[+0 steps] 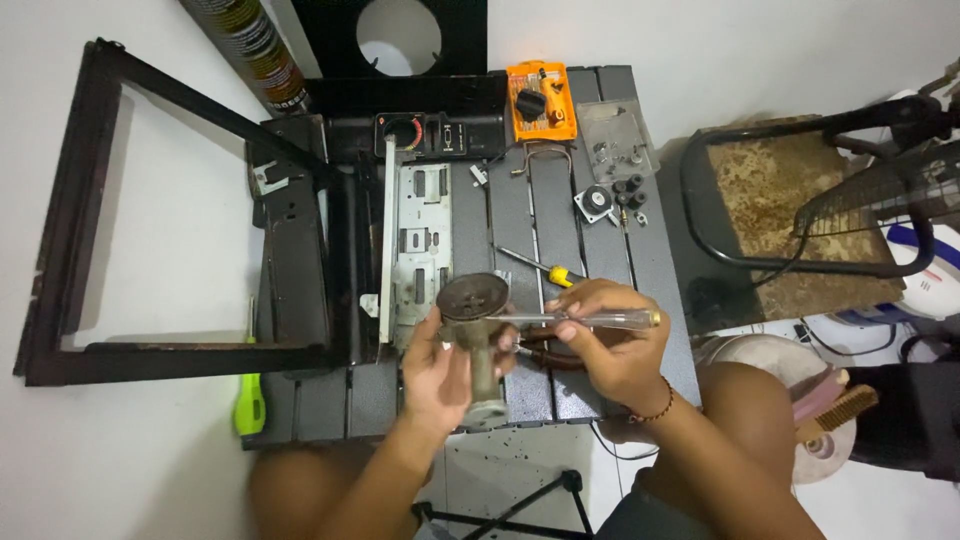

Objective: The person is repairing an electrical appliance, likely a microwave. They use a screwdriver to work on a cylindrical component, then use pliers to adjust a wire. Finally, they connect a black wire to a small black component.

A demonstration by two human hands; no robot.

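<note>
Basically, head view: left hand (440,365) has its grip wrapped around a metal burner part (474,340), disc end up, lifted just above the desk (520,215) so its side faces the tool. Right hand (610,345) pinches a clear-handled screwdriver (585,318), held level, tip at the burner part. Yellow screwdriver (540,268) lies just behind.

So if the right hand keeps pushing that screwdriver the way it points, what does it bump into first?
The right hand aims the clear-handled screwdriver leftward, so it would probably meet the metal burner part in the left hand first; its tip already looks to be at that part.
</note>
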